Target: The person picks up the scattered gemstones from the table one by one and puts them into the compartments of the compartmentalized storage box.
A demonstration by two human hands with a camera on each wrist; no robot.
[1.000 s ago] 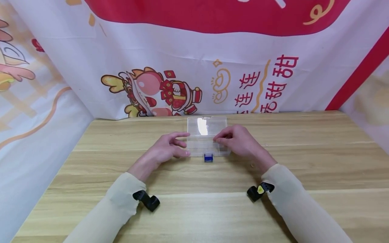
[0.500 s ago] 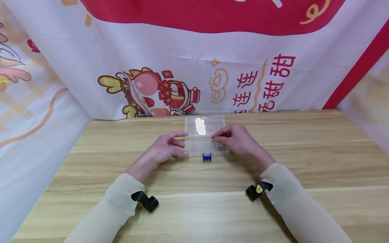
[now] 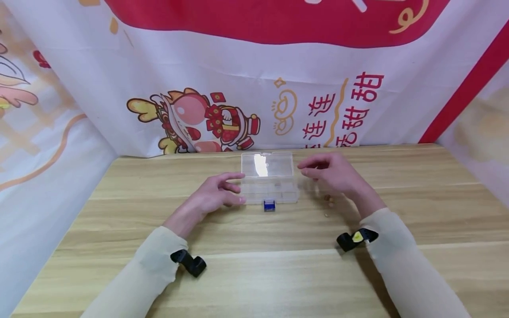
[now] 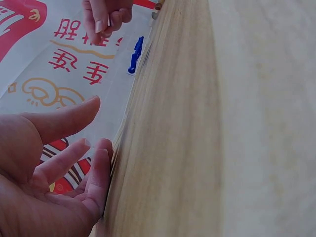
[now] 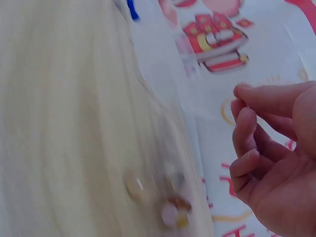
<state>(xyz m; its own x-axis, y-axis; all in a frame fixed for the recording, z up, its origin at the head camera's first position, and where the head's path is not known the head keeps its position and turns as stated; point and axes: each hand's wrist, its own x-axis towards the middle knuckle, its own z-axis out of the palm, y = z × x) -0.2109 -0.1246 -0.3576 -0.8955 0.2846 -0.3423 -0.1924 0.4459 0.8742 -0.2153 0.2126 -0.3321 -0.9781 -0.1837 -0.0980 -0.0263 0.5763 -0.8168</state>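
A clear plastic compartment box [image 3: 254, 191] lies on the table with its lid [image 3: 278, 164] raised at the back and a blue clasp [image 3: 269, 206] at its front. My left hand [image 3: 216, 193] is at the box's left side, thumb and forefinger apart, fingertips right at the edge. One small pale thing [image 3: 277, 184] shows inside the box. Off to the box's right, my right hand [image 3: 332, 172] hangs over the table. Its fingers are loosely bent, thumb near forefinger, and nothing shows between them in the right wrist view.
Several small bead-like things [image 3: 328, 198] lie on the wooden table [image 3: 254, 274] under and in front of my right hand; the right wrist view shows them blurred. A printed white and red cloth [image 3: 222, 62] hangs behind the table's back edge.
My right hand has moved from over the box's right compartments to the right of the box, uncovering that part and the bead-like things. My left hand has stayed by the left edge.
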